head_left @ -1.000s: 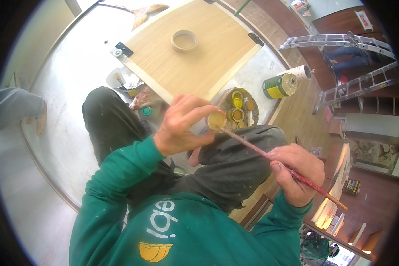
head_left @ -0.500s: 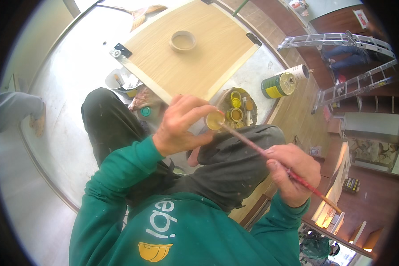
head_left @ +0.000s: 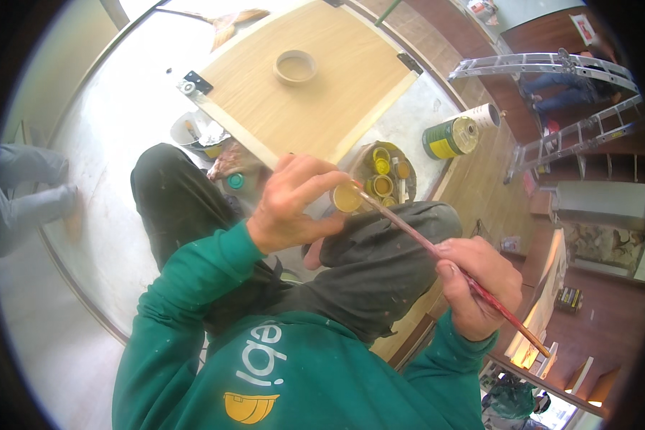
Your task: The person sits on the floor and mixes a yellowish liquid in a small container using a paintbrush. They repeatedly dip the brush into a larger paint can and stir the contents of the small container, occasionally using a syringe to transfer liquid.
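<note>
Between the thumb and fingers of my left hand (head_left: 290, 197) is a small round pot (head_left: 347, 199) with tan paint or filler inside. My right hand (head_left: 480, 283) is closed around a long thin paintbrush (head_left: 408, 227) with a reddish handle. The brush slants up to the left, and its tip is by the pot's upper right rim. Whether it touches the rim I cannot tell. Just beyond the pot, several small jars (head_left: 382, 188) with yellow and brown contents stand on a round stained tray (head_left: 363, 159).
A pale wooden panel (head_left: 351, 93) with metal hinges lies ahead, bearing a ring like a tape roll (head_left: 294, 81). Right of it are a green and yellow can (head_left: 446, 140), a white cylinder and a ladder (head_left: 509, 66) with a person behind. Another person's legs (head_left: 32, 190) are at left.
The brush tip has moved from inside the pot to its upper right rim, and my right hand has shifted slightly right. The person's legs at left have moved.
</note>
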Tool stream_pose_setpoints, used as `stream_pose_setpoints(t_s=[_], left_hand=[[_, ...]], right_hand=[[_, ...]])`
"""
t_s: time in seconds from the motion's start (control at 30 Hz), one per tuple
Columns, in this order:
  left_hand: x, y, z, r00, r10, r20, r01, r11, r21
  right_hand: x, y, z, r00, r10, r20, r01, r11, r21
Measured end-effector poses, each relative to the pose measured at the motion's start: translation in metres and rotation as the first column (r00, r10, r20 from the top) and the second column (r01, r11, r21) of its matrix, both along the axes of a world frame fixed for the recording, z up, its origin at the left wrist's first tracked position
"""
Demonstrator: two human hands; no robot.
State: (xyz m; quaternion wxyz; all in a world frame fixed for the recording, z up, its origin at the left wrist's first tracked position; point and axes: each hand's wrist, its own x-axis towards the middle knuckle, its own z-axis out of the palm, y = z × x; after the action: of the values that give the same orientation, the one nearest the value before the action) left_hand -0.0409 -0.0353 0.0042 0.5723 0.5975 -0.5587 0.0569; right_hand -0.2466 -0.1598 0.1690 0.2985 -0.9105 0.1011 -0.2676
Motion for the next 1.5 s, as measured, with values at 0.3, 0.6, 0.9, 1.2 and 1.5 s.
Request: stream_pose_setpoints(t_s=[0.3,0.6,0.9,1.2,1.5], left_hand=[[0.000,0.000,-0.001,1.000,-0.006,0.003,0.006,1.000,-0.014],[-0.001,0.000,-0.002,1.000,0.004,-0.002,-0.004,1.000,0.005],[-0.001,0.001,-0.003,1.000,-0.013,-0.006,0.013,1.000,0.021],[-0.001,0.001,-0.003,1.000,-0.009,-0.026,0.010,1.000,0.011],[0.002,0.003,-0.003,0.996,0.023,-0.089,-0.023,1.000,0.005]], right_hand=[[0.001,0.003,-0.002,1.000,-0.011,-0.027,0.013,0.997,0.070],[0.003,0.007,-0.005,1.000,-0.013,-0.018,0.014,0.998,0.060],[-0.004,0.002,-0.002,0.998,-0.057,-0.012,0.058,0.996,0.073],[0.000,0.003,-0.005,0.998,-0.056,-0.027,0.060,0.989,0.134],[-0.032,0.000,-0.015,0.980,-0.179,0.088,0.122,0.887,0.445]])
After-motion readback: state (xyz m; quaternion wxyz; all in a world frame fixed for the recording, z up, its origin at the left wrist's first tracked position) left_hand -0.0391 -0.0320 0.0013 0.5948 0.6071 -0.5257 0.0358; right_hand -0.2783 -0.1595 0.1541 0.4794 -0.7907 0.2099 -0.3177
